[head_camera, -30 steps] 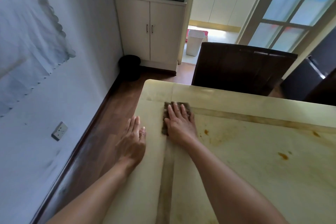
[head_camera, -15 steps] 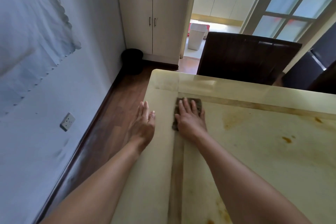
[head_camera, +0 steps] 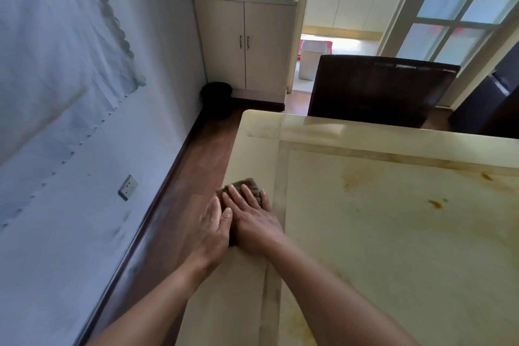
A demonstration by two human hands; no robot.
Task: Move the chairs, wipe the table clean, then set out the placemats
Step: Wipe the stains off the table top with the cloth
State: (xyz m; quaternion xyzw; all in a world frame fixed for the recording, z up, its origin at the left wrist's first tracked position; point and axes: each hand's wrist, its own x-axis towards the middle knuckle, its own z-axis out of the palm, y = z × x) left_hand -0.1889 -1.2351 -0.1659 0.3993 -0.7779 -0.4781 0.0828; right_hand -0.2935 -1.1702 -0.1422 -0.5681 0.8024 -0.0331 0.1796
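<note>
A cream stone table (head_camera: 393, 233) with a darker inlaid border fills the lower right. A brown cloth (head_camera: 247, 185) lies at the table's left edge, partly over it. My right hand (head_camera: 252, 219) presses flat on the cloth with straight fingers. My left hand (head_camera: 214, 229) is held edge-on beside the table's left edge, fingers straight, touching my right hand. Orange-brown stains (head_camera: 436, 203) mark the table top on the right. A dark chair (head_camera: 379, 90) stands at the table's far end.
A white wall with a socket (head_camera: 127, 187) runs along the left, leaving a narrow strip of wood floor (head_camera: 196, 166). A black bin (head_camera: 216, 100) sits by a cream cabinet (head_camera: 247, 45). A second dark chair (head_camera: 494, 104) is at the far right.
My right hand has slid the cloth left and toward me, from the inlaid border to the table's left edge. My left hand has turned edge-on beside it. The camera has tilted up.
</note>
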